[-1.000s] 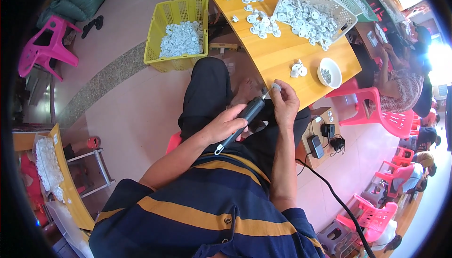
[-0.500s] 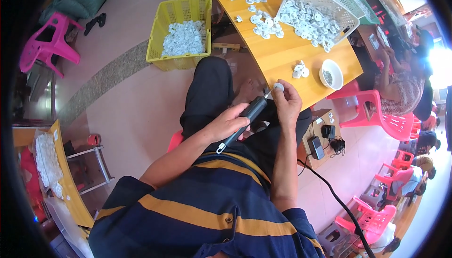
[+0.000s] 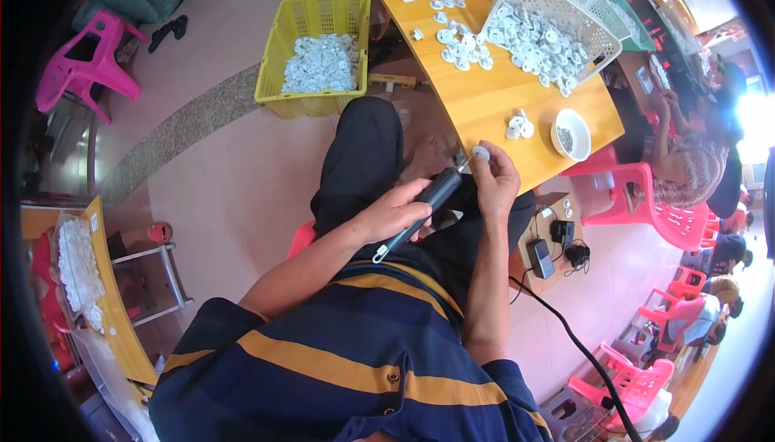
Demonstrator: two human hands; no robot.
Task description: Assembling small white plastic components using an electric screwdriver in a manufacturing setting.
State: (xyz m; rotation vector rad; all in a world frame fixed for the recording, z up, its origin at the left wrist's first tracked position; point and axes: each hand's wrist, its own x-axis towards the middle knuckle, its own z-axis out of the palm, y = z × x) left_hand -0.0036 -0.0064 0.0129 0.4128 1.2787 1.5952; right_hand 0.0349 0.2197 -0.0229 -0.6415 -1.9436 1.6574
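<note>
My left hand [image 3: 397,209] is wrapped round a black electric screwdriver [image 3: 437,193], which slants up to the right with a pale loop at its rear end. Its thin bit reaches to a small white round plastic part [image 3: 482,153]. That part is pinched between the fingertips of my right hand [image 3: 496,180], over the near corner of the yellow table [image 3: 476,111]. Whether a screw sits at the bit's tip is too small to tell. Just beyond my right hand lie a few white parts [image 3: 519,125] and a white bowl [image 3: 563,148] of small metal screws.
A white basket [image 3: 604,42] tipped on its side spills white parts over the table, by a loose cluster [image 3: 462,45]. On the floor stands a yellow crate [image 3: 270,79] of similar parts. A black cable [image 3: 565,321] runs at right. People sit on pink chairs [image 3: 678,212] at right.
The whole view has shifted slightly. Both hands keep their hold, and the screwdriver's bit stays at the white part.
</note>
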